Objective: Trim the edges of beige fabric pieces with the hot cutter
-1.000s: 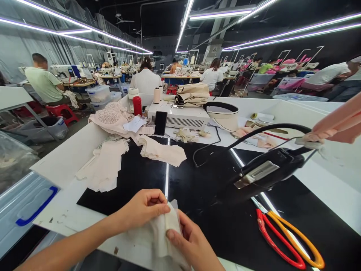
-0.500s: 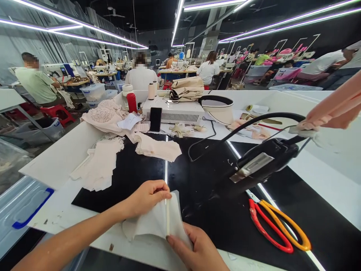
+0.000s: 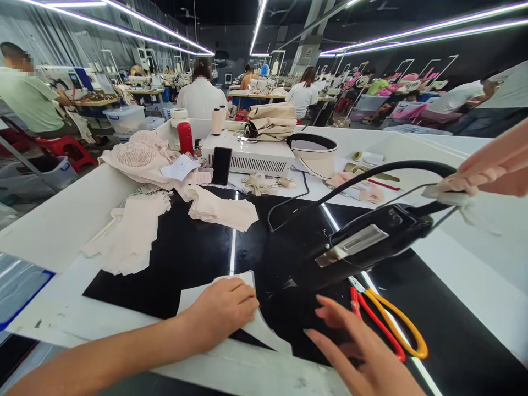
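Note:
A pale cream fabric piece lies at the front edge of the black mat. My left hand is on top of it, fingers curled and closed over its upper edge; the thumb is hidden. To the right, my right hand hovers open and holds nothing, thumb and fingers apart. Close beyond it lie shears with one red and one orange handle. A black corded tool with a metal plate leans above the mat, and its lower end is blurred.
Stacks of pale fabric pieces and folded strips lie at the left. Farther back are a phone, a white vented box, a red bottle and a round bin. Co-workers sit at machines beyond.
The fabric piece has gone from being held up in both hands to lying on the mat under my left hand. My right hand has let go, opened and moved right. The view has shifted slightly.

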Motion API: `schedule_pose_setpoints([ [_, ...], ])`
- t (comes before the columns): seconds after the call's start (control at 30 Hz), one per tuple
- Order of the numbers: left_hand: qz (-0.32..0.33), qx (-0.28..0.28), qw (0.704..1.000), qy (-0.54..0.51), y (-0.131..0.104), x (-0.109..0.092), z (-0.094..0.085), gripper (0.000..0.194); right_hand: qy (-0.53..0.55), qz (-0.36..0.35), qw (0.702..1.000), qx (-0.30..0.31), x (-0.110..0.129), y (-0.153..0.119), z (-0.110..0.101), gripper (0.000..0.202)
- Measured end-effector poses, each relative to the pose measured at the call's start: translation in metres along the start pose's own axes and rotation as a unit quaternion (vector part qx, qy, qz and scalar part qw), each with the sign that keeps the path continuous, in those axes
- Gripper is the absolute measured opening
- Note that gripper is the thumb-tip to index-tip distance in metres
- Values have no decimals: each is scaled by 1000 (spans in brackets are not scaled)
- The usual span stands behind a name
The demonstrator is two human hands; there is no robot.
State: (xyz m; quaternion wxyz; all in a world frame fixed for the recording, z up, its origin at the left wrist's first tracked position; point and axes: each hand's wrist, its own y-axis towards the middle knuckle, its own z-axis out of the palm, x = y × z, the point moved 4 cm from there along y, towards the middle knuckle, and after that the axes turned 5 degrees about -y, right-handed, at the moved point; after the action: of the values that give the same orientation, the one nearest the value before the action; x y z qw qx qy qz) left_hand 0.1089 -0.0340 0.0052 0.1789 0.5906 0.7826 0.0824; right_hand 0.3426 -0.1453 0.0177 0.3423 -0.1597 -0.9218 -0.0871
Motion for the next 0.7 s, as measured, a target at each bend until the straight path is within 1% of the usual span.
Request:
schedule_pose_setpoints([
  [0.07, 7, -5, 1000, 6, -1, -3, 3, 11, 49, -8, 998, -46, 4, 15, -15, 68],
  [0.1, 12, -10, 1000, 8, -1, -5, 5, 10, 87, -23, 993, -69, 11, 23, -20, 74],
  [0.17, 23, -17, 1000, 12, -1, -9, 8, 10, 176, -72, 975, -112, 34, 39, -26, 83],
  [0.23, 35, -20, 999, 18, 0, -13, 10, 12, 266, -136, 946, -128, 64, 53, -24, 80],
  [0.3, 46, -20, 998, 25, 2, -16, 11, 11, 333, -188, 913, -143, 93, 63, -19, 69],
  [0.33, 49, -21, 998, 28, 3, -18, 11, 9, 359, -203, 896, -164, 104, 66, -16, 67],
  [0.4, 53, -24, 998, 30, 6, -18, 11, 10, 387, -207, 875, -203, 118, 70, -10, 60],
  [0.47, 54, -26, 998, 27, 10, -17, 10, 12, 396, -208, 866, -222, 125, 73, -4, 56],
  [0.53, 49, -31, 998, 26, 13, -15, 11, 14, 404, -217, 861, -219, 127, 77, 1, 56],
  [0.6, 45, -42, 998, 34, 15, -14, 13, 17, 416, -229, 853, -216, 126, 81, 4, 58],
  [0.7, 45, -65, 995, 53, 14, -16, 16, 22, 441, -235, 837, -225, 124, 89, 7, 55],
])
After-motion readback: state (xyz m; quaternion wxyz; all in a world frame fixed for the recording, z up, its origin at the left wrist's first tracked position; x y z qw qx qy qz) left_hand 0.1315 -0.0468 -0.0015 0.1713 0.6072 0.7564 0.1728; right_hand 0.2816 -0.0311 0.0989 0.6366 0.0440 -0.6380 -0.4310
